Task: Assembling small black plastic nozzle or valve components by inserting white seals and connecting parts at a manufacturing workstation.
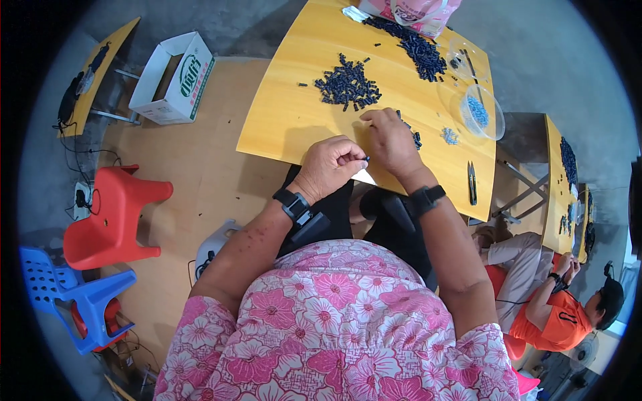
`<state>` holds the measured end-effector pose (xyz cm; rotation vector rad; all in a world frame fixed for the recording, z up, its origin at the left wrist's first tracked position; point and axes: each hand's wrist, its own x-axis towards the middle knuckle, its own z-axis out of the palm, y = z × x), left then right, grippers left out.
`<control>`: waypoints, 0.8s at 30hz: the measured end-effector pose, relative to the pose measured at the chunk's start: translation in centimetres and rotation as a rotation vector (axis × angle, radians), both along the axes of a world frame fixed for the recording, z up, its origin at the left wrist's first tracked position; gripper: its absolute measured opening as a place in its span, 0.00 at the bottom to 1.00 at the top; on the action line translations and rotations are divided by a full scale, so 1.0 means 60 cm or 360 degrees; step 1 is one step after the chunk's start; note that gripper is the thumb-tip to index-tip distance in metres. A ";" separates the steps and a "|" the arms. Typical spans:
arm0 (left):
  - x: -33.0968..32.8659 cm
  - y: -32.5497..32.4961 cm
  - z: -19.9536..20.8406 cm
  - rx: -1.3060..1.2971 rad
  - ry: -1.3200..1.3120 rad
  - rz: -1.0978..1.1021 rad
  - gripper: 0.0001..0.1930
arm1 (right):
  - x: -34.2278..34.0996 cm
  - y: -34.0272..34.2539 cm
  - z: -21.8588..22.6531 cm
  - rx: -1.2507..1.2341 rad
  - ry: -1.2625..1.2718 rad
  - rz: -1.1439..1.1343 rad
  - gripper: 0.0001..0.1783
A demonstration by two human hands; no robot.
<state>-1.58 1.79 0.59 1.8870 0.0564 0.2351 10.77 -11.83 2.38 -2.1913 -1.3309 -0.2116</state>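
Your left hand (328, 164) has thumb and forefinger closed on one small dark piece (366, 159), near the front edge of the one desk (277, 107) before you. Your right hand (393, 142) is half curled just beside it; its palm is hidden, so I cannot tell whether it grips anything. Right next to that hand lies one small dark cluster (417, 140). Beyond are two larger heaps, too many pieces to count: a middle heap (348, 84) and a far heap (422, 57) by one pink bag (438, 19). At your right: one clear bowl (497, 119) of blue pieces (477, 112), one pale-blue pile (449, 136), one black cutting tool (472, 184).
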 end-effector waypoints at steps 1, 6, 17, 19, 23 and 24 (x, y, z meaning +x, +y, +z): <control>-0.002 0.001 -0.001 0.0001 0.0006 0.0007 0.04 | -0.006 -0.005 0.009 0.0296 0.0000 0.0032 0.13; 0.000 -0.003 0.001 -0.0082 0.0008 0.0081 0.04 | -0.036 -0.055 0.012 0.0628 0.1489 -0.0206 0.10; 0.003 -0.010 -0.001 -0.0031 0.0010 0.0040 0.04 | -0.079 -0.059 0.005 0.0906 0.2183 -0.0271 0.06; 0.002 -0.009 -0.003 -0.0045 0.0017 0.0039 0.04 | -0.081 -0.057 0.003 0.0872 0.2174 -0.0265 0.06; 0.001 -0.009 -0.003 -0.0068 0.0037 0.0033 0.05 | -0.083 -0.058 0.000 0.0896 0.2212 -0.0241 0.06; 0.001 -0.009 -0.002 -0.0029 0.0036 0.0033 0.04 | -0.083 -0.059 -0.002 0.0946 0.2257 -0.0222 0.06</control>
